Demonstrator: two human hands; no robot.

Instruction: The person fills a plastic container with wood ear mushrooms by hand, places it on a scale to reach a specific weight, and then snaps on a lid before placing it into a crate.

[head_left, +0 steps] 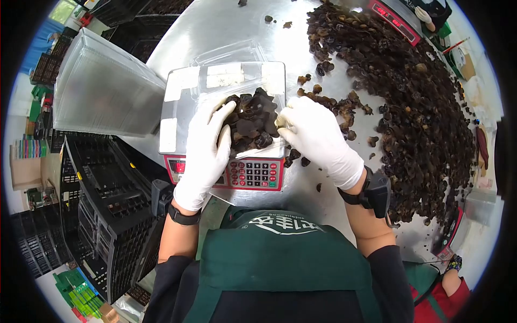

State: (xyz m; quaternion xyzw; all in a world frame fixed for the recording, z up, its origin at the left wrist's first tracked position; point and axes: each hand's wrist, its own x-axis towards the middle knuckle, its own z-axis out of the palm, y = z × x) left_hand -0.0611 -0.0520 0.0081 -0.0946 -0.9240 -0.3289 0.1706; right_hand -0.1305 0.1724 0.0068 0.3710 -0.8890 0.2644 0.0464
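Dark wood ear mushrooms (252, 121) fill a clear plastic box (258, 149) that sits on a red-and-silver digital scale (171, 141). My left hand (207, 145), in a white glove, holds the box's left side, its fingertips over the mushrooms' edge and its thumb lower down. On the right side, my gloved right hand (315, 132) has its fingers curled and pinched at the box's rim. What those fingertips hold is hidden. Another clear plastic piece (229, 53) lies at the scale's back edge.
A large heap of wood ears (414, 118) covers the metal table's (215, 24) right side. Stacked clear containers (102, 89) stand left of the scale, and black crates (107, 215) below them. Co-workers' hands (423, 15) (454, 264) show at far right beside other scales (396, 21).
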